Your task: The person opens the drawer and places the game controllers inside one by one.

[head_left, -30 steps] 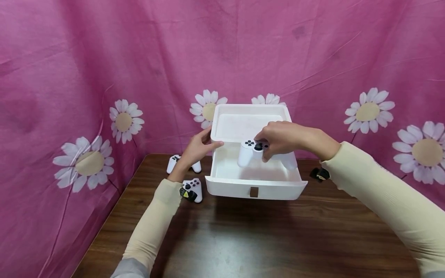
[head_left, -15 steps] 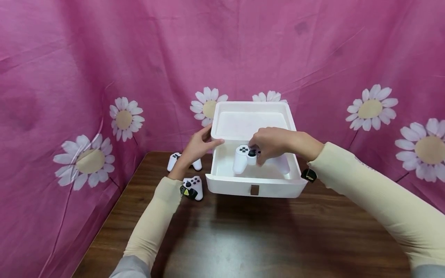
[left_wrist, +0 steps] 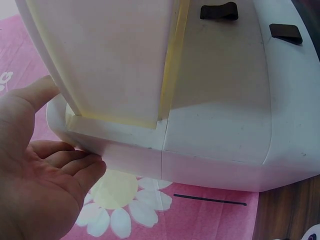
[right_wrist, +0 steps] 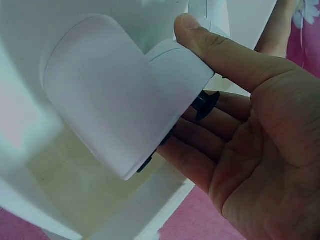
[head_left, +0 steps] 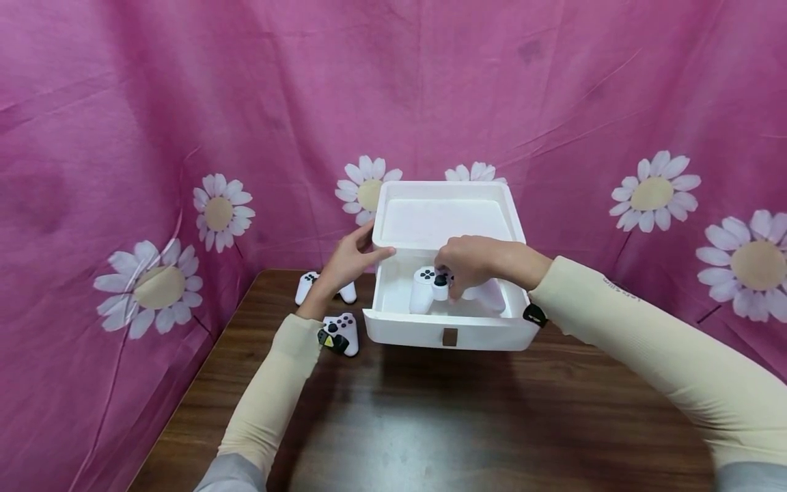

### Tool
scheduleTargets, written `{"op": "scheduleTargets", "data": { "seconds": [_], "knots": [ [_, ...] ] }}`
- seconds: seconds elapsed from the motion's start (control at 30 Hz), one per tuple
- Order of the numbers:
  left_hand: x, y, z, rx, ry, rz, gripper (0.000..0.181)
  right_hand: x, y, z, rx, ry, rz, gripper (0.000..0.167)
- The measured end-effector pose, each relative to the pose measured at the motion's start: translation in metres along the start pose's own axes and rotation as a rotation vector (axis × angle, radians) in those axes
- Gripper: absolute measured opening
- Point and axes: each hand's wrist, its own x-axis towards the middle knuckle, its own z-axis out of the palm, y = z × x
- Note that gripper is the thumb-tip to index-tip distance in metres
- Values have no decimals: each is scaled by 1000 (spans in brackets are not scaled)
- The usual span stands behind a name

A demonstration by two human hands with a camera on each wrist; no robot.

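Observation:
A white drawer (head_left: pixel 406 332) with a brown tab is pulled out of a white box (head_left: pixel 444 217) that has a shallow tray top. Inside the drawer, my right hand (head_left: pixel 470 263) grips a white game controller (head_left: pixel 421 295) from above, and in the right wrist view the thumb and fingers of the hand (right_wrist: pixel 260 115) lie around the controller (right_wrist: pixel 110 95). My left hand (head_left: pixel 352 263) rests at the box's left side with its thumb over the rim. The left wrist view shows that hand (left_wrist: pixel 50 170) with fingers extended against the box wall (left_wrist: pixel 125 155).
Two more white controllers lie on the brown table (head_left: pixel 393 424) left of the box, one (head_left: pixel 348 331) partly behind the left wrist strap, the other (head_left: pixel 305 287) farther back behind the left hand. A pink flowered cloth (head_left: pixel 307 89) hangs behind the table.
The right hand has moved down and a little left, carrying the controller lower into the drawer. The left hand stays at the box's side.

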Motion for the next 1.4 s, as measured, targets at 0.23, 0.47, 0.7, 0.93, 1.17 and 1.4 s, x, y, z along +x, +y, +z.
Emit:
{"op": "scheduleTargets", "data": {
  "seconds": [0.23, 0.47, 0.7, 0.93, 1.17, 1.4],
  "knots": [
    [0, 1, 0, 10, 1, 2, 86, 1, 0, 4, -16, 9, 19, 38],
    [-1, 0, 0, 13, 3, 0, 86, 4, 0, 10, -42, 22, 40, 36],
    [-1, 1, 0, 10, 5, 0, 86, 4, -1, 9, -20, -3, 67, 38],
    [-1, 0, 0, 24, 8, -4, 86, 0, 0, 9, 3, 5, 66, 39],
    [-1, 0, 0, 19, 3, -3, 85, -9, 1, 10, 8, 81, 22, 36],
    [1, -1, -1, 16, 0, -3, 86, -21, 8, 9, 41, 185, -50, 20]
  ]
}}
